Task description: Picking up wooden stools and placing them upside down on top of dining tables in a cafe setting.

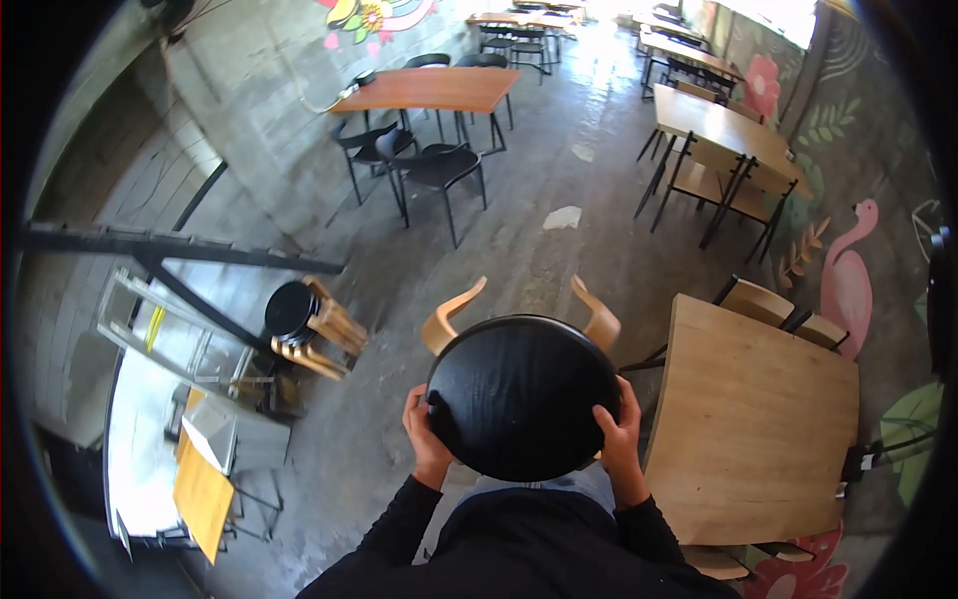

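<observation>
A round stool (524, 394) with a black padded seat and bent light-wood legs is held in front of my body. My left hand (425, 435) grips the left rim of the seat, fingers curled at its edge. On the opposite rim, my right hand (621, 434) holds on with the thumb over the top. Two of the wooden legs stick out past the far side of the seat; the others are mostly hidden beneath it. To the left, a stack of similar black-topped stools (293, 312) stands on the floor.
Close on my right is a light-wood table (763, 429) with chairs tucked around it. A reddish-wood table (429, 90) with black chairs (440, 167) stands ahead left. Another wooden table (723, 125) lines the right wall. A dark metal beam (190, 248) and a yellow-topped table (203, 489) are at left.
</observation>
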Demonstrator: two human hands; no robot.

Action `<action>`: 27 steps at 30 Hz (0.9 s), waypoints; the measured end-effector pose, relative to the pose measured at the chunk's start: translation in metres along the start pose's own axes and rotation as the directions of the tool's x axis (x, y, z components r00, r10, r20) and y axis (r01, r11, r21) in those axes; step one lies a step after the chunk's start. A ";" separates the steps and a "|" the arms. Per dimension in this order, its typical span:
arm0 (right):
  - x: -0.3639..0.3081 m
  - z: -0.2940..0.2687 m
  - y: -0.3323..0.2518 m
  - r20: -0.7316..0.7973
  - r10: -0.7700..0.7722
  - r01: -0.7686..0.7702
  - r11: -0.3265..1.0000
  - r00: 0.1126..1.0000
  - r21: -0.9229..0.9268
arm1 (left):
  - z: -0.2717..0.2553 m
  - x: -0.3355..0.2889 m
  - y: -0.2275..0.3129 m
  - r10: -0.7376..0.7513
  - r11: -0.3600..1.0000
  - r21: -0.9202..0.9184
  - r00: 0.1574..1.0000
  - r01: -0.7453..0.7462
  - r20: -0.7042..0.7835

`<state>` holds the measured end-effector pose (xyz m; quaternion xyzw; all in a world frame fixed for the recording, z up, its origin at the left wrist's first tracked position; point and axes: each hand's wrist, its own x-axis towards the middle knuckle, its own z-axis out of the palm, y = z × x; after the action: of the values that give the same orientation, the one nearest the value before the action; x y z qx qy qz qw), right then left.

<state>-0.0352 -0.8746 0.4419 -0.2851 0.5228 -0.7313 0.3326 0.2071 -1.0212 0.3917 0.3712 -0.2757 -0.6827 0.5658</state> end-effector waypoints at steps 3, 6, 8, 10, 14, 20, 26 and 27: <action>0.042 -0.019 0.012 -0.156 -0.041 0.045 0.999 0.987 0.026 | 0.074 0.052 -0.005 -0.002 0.999 0.037 0.975 -0.006 0.221; 0.092 -0.036 0.027 -0.295 -0.079 0.117 0.986 0.952 0.115 | 0.128 0.097 -0.024 -0.077 0.997 0.051 0.952 0.065 0.295; 0.131 -0.050 0.038 -0.376 -0.125 0.163 0.984 0.918 0.071 | 0.148 0.130 -0.054 -0.070 0.992 0.121 0.955 0.036 0.288; 0.179 -0.067 0.043 -0.398 -0.141 0.166 0.986 0.907 0.030 | 0.171 0.163 -0.078 -0.065 0.992 0.123 0.951 0.028 0.304; 0.255 -0.075 0.049 -0.417 -0.114 0.123 0.992 0.902 -0.005 | 0.214 0.217 -0.096 -0.031 0.996 0.091 0.965 0.008 0.261; 0.362 -0.082 0.060 -0.350 -0.155 0.091 0.977 0.924 -0.191 | 0.260 0.283 -0.122 0.007 0.993 0.115 0.991 -0.023 0.131; 0.486 -0.084 0.080 -0.351 -0.153 0.074 0.971 0.924 -0.229 | 0.309 0.393 -0.164 -0.011 0.988 0.155 0.992 -0.008 0.122; 0.510 -0.086 0.083 -0.375 -0.140 0.061 0.975 0.916 -0.213 | 0.323 0.416 -0.170 -0.011 0.988 0.153 0.984 -0.017 0.180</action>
<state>-0.3999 -1.2439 0.3734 -0.1929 0.6327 -0.7340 0.1544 -0.1888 -1.4069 0.3603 0.3498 -0.3782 -0.6895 0.5091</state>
